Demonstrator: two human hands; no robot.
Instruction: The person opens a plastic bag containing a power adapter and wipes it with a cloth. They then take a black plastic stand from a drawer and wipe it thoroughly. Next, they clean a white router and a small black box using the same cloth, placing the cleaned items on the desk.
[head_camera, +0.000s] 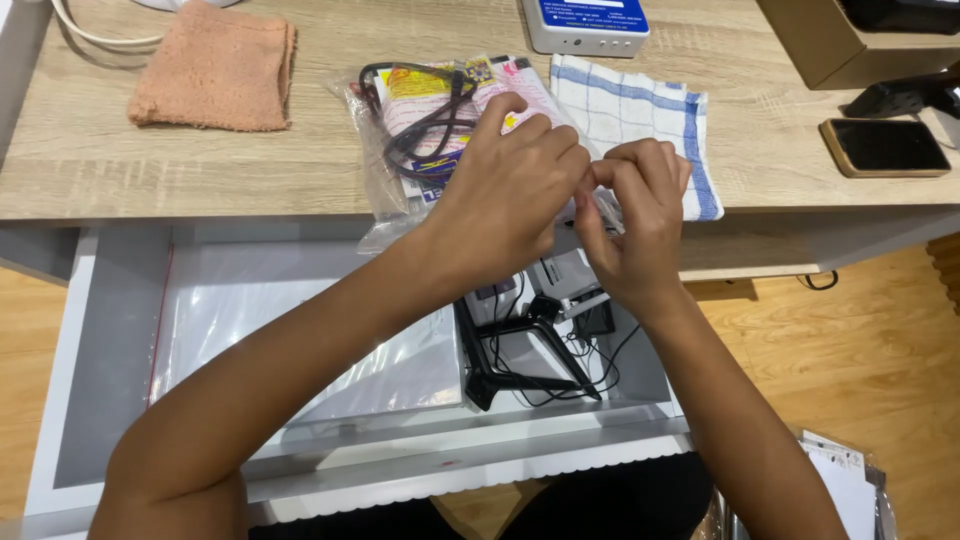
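Both hands meet over the desk (200, 170) edge. The left hand (510, 190) and the right hand (635, 225) curl their fingers together, pinching the edge of a clear plastic bag (420, 120) that holds a dark cable and printed papers. The bag lies just beyond the left hand. A checked cloth (640, 110) lies beyond the right hand, a phone (885, 147) well to its right. An open drawer (110, 340) with cables sits below both hands.
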